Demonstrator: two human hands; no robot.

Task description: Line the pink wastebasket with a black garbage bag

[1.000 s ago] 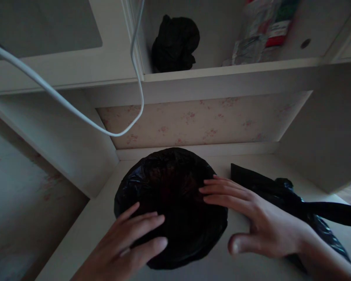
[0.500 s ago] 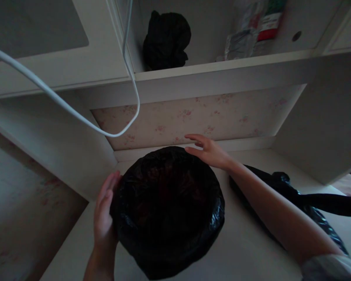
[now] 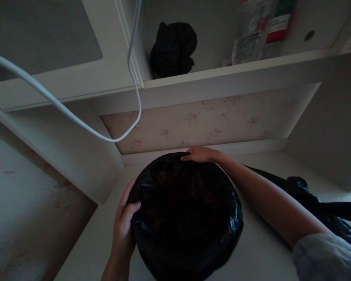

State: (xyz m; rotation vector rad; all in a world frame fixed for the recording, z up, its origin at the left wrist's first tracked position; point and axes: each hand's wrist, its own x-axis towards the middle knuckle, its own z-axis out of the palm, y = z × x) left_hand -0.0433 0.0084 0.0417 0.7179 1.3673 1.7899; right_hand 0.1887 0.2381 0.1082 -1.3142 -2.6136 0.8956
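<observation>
Both hands now on round, glossy black-bagged bin.

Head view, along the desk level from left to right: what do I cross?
Left hand → bin lined with a black bag → right forearm → loose black bag lying on the desk.

Bin bag: shiny black, wrinkly, over round bin. Second bag on desk at right: black too. Crumpled lump on shelf: black. Cable hanging in loop: white. Desk top and shelf: creamy white. Back panel: pale pink with tiny pink flowers. Packet on shelf: silvery grey, red band with white, green at top. Sleeve: light grey, faint pattern.
</observation>
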